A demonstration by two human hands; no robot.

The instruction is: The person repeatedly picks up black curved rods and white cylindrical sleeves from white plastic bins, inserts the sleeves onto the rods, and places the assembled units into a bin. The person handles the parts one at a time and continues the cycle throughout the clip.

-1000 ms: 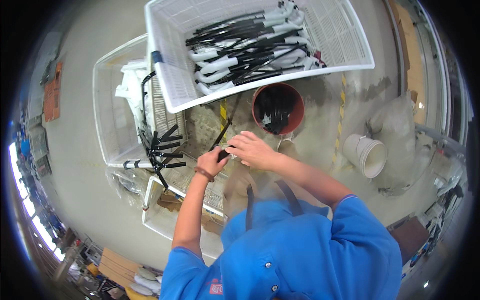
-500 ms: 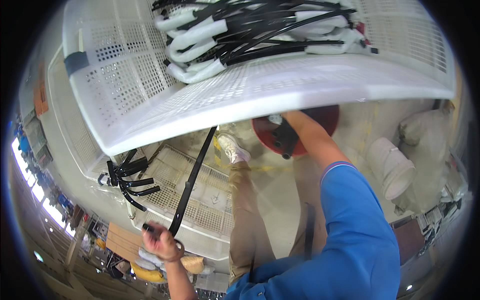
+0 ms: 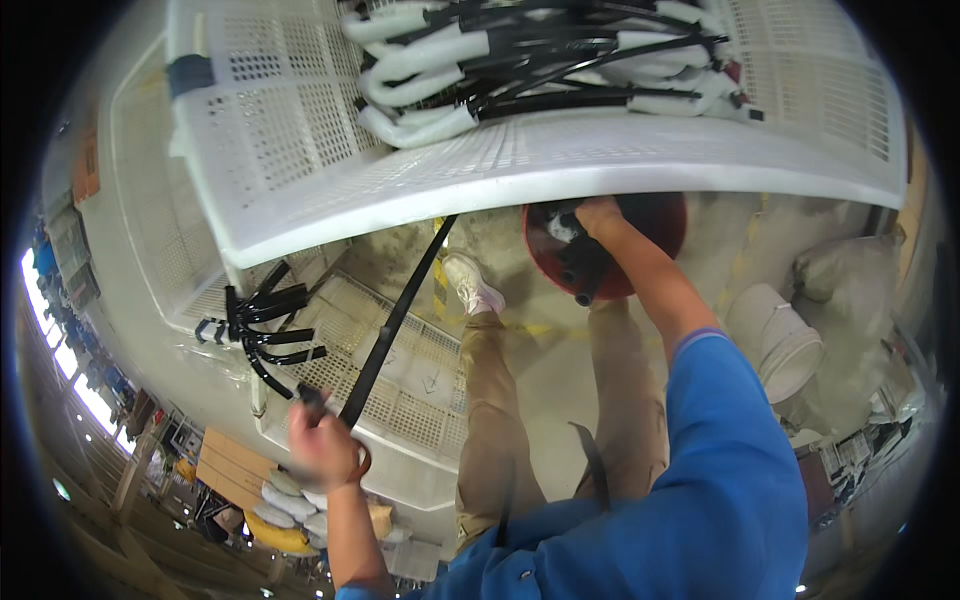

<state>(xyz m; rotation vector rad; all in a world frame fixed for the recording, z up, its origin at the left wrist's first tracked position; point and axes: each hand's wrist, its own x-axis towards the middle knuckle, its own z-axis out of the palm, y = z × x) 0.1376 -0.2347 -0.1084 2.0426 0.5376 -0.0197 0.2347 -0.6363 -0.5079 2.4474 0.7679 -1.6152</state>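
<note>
My left hand (image 3: 325, 445), a little blurred, is closed around a black tube (image 3: 380, 345). The tube slants up and away to under the rim of the white crate, and a short black end sticks out above my fingers. My right hand (image 3: 600, 214) reaches down into a red bucket (image 3: 533, 255) just below that rim. Dark cylindrical pieces (image 3: 583, 275) and something whitish lie in the bucket by my fingertips. My right fingers are mostly hidden, so whether they grip a piece does not show.
A white perforated crate (image 3: 560, 180) spans the top, holding several black tubes partly wrapped in white foam (image 3: 425, 80). More bent black tubes (image 3: 275, 330) hang at the left, beside a lower white crate (image 3: 425, 370). A white bucket (image 3: 785, 340) stands at the right.
The view has shifted, so the crate sits slightly higher and to the right. My left hand has risen slightly with the tube. My right hand stays in the red bucket.
</note>
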